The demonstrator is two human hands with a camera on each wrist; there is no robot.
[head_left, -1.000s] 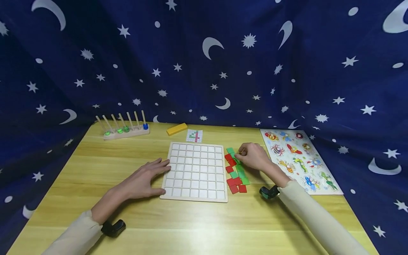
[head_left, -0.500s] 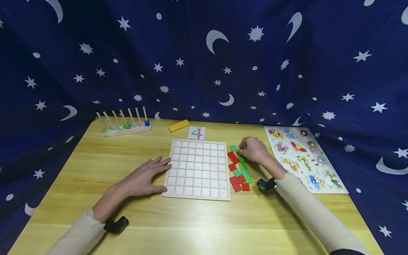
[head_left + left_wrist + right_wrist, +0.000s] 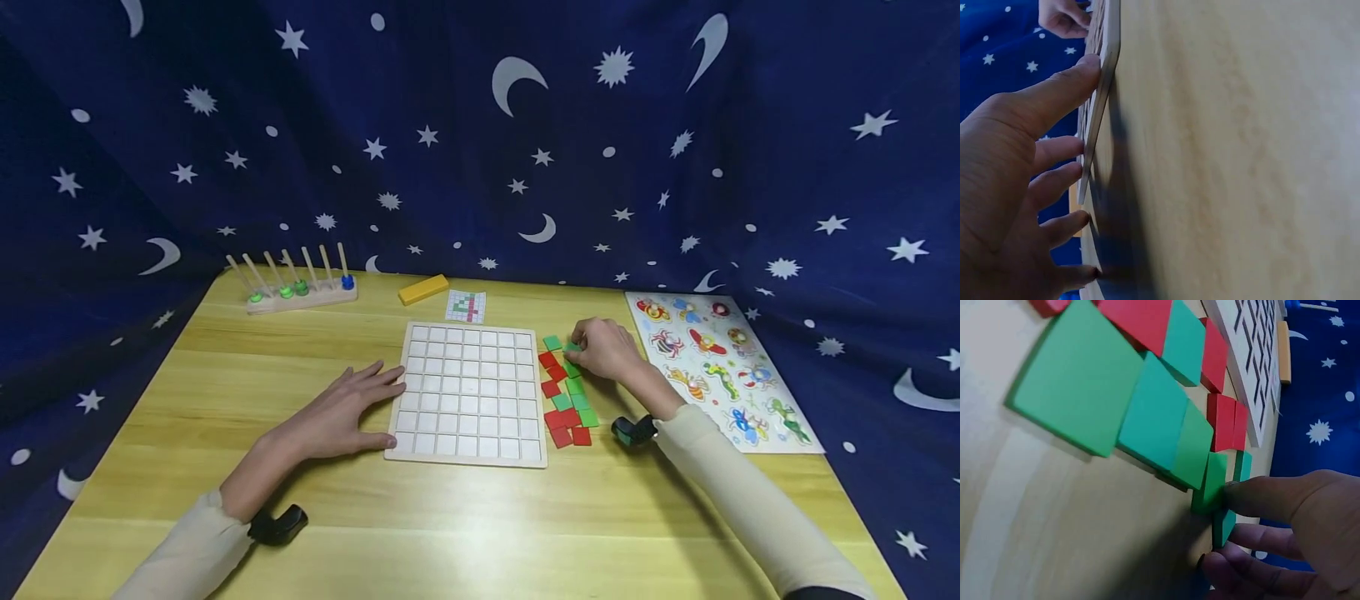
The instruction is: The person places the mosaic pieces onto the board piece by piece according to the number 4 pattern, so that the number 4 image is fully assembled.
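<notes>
A white square-gridded wooden board (image 3: 468, 385) lies mid-table. My left hand (image 3: 339, 417) rests along its left side, fingers spread and fairly straight, with the thumb (image 3: 1060, 94) touching the rim in the left wrist view. Right of the board lies a loose column of red tiles (image 3: 561, 419) and green tiles (image 3: 588, 417). At the far end of that column, my right hand (image 3: 606, 348) pinches a green square tile (image 3: 1224, 529) between thumb and fingers. Another green tile (image 3: 552, 342) lies just left of those fingertips. The fingers partly cover the pinched tile.
Behind the board lie a small pattern card (image 3: 466, 307) and a yellow block (image 3: 423, 290). A peg stand (image 3: 303, 296) with green and blue rings is at back left. An insect puzzle board (image 3: 723, 375) lies right of my right hand. A starry curtain (image 3: 480, 167) hangs behind.
My right hand has shifted slightly toward the far end of the tiles, and a green tile now shows between its fingertips. The left hand stays at the board's edge. The head view has tilted slightly.
</notes>
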